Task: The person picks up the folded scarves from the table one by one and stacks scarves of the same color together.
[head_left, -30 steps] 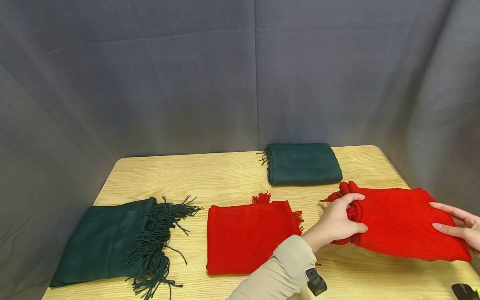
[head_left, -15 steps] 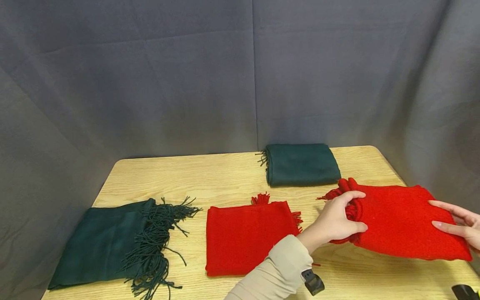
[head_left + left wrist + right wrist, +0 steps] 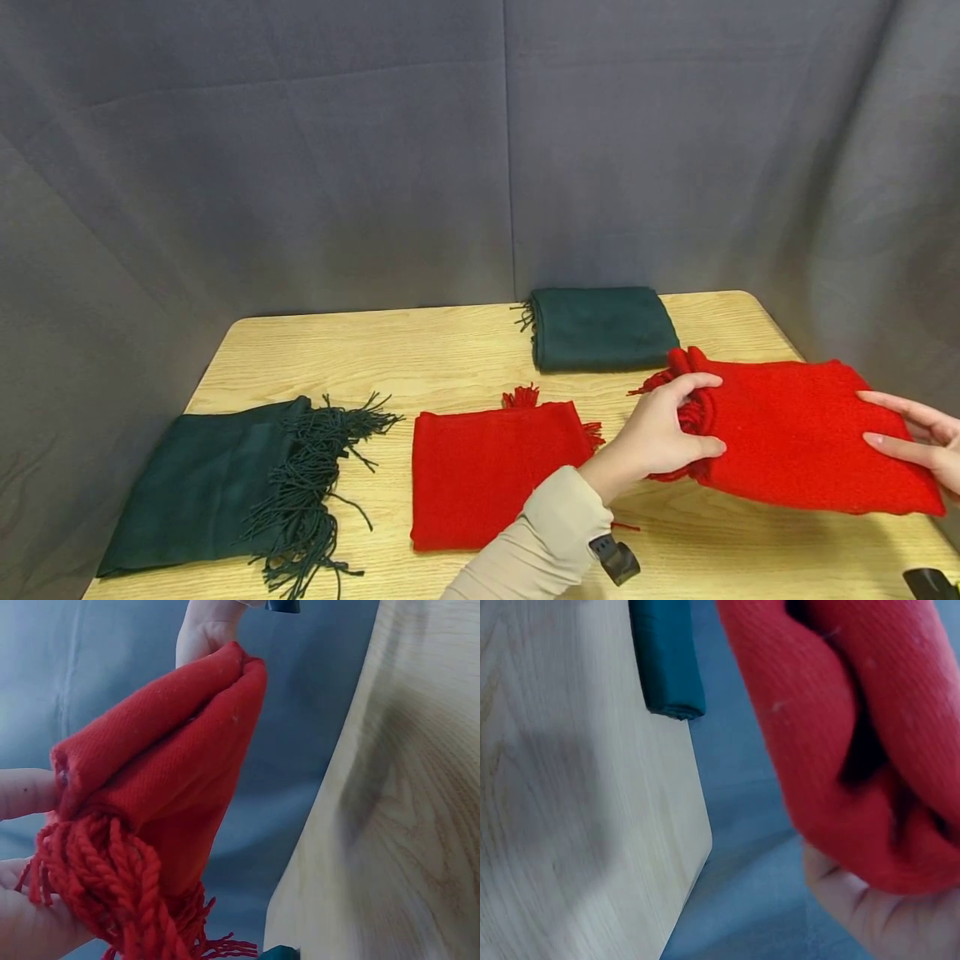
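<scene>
A folded red scarf (image 3: 802, 433) is held above the right side of the table between both hands. My left hand (image 3: 663, 429) grips its fringed end, thumb and fingers on opposite edges. At the other end my right hand (image 3: 926, 437) grips it, partly cut off by the frame's edge. The left wrist view shows the scarf (image 3: 172, 757) folded in layers with its twisted fringe (image 3: 120, 877) hanging by the left palm. From the right wrist, the scarf's rounded folds (image 3: 810, 727) rest against the right hand's fingers (image 3: 885, 915).
Another folded red scarf (image 3: 487, 475) lies at the table's middle, partly behind the left sleeve (image 3: 555, 533). A dark green scarf (image 3: 202, 483) with spread fringe lies at the left. A smaller folded green scarf (image 3: 603, 329) sits at the back edge. Grey curtains (image 3: 375, 167) surround the table (image 3: 360, 350).
Both hands have raised the held scarf slightly, and its fringed end has shifted a little to the left. The scarves on the table have stayed in place.
</scene>
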A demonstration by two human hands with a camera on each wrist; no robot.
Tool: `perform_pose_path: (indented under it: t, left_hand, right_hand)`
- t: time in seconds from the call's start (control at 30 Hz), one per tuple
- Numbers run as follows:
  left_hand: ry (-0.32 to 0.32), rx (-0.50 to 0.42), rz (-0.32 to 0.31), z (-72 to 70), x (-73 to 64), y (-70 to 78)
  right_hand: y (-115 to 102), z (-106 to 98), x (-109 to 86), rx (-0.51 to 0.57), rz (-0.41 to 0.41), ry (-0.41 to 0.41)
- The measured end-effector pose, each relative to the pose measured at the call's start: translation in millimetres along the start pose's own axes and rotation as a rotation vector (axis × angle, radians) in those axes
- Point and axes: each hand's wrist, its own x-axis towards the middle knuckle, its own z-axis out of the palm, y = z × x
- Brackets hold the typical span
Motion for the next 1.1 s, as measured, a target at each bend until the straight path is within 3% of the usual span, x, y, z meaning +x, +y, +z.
perform_pose_path:
  t: [0.23, 0.9, 1.1]
  left_hand:
    - [-0.011, -0.017, 0.030, -5.9, -5.2, 1.8]
    - [-0.030, -0.082, 0.113, -27.8, -17.6, 6.9]
    - [-0.054, -0.083, 0.123, -36.5, -19.2, 7.6]
  right_hand:
    - [-5.8, 1.5, -2.6, 0.100, -0.045, -0.039]
    - [-25.2, 22.0, -8.8, 0.059, -0.045, 0.019]
    - [-27.2, 27.6, -8.3, 0.148, -0.096, -0.018]
